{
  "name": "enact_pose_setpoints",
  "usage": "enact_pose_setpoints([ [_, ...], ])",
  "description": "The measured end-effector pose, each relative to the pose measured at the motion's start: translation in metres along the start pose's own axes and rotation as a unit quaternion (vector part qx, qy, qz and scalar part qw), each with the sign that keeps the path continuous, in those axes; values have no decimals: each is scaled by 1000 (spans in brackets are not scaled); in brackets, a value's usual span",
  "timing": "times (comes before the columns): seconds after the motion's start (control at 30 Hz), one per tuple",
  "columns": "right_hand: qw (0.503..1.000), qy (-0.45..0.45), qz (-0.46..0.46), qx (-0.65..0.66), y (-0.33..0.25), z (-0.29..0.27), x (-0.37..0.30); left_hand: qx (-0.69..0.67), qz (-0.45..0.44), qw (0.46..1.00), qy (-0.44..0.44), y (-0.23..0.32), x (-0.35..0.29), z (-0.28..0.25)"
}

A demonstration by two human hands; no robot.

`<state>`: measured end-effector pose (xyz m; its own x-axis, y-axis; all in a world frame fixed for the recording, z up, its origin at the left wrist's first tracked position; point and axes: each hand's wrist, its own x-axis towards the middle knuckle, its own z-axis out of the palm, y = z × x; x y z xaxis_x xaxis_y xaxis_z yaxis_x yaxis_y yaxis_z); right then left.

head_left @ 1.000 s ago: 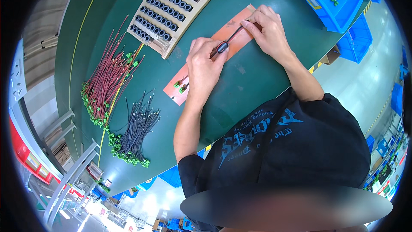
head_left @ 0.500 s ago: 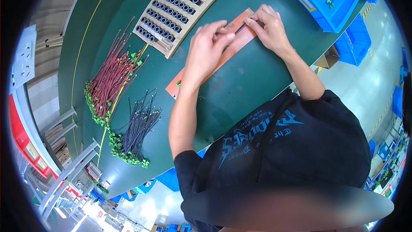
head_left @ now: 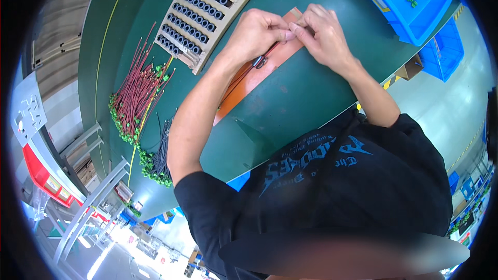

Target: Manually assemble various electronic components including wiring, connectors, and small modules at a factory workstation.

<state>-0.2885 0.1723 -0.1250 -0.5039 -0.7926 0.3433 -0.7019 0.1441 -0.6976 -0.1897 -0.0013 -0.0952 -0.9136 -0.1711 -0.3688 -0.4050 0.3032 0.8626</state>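
Left hand (head_left: 258, 30) and right hand (head_left: 322, 35) meet fingertip to fingertip, both pinching

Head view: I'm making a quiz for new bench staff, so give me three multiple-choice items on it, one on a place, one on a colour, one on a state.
1. Where does the bundle of red wires lie?
A. on the green table, left of the left forearm
B. in the blue bin
C. on the orange mat

2. What colour is the mat under the hands?
A. white
B. orange
C. yellow

3. How are the hands?
A. apart, flat
B. fingertips pinched together over the mat
C. off the table

Answers:
A, the red wires lie on the green table.
B, the mat is orange.
C is wrong; B: left hand and right hand meet, pinching a dark wire.
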Motion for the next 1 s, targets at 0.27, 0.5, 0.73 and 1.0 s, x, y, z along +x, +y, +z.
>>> enact_pose_setpoints([
  [0.27, 1000, -9, 13, 14, 12, -2, 3, -3, 15, 996, 92, -2, -6, 18],
  [0.5, 1000, 1, 15, 16, 10, -3, 0, -41, -5, 996, 83, 6, -6, 19],
  [0.73, 993, -4, 91, 80, 13, -3, 0, -15, 21, 995, 98, -1, -31, 24],
  [1.0, 984, 23, 65, 165, 13, 0, -1, -58, 80, 982, 160, -16, -36, 36],
])
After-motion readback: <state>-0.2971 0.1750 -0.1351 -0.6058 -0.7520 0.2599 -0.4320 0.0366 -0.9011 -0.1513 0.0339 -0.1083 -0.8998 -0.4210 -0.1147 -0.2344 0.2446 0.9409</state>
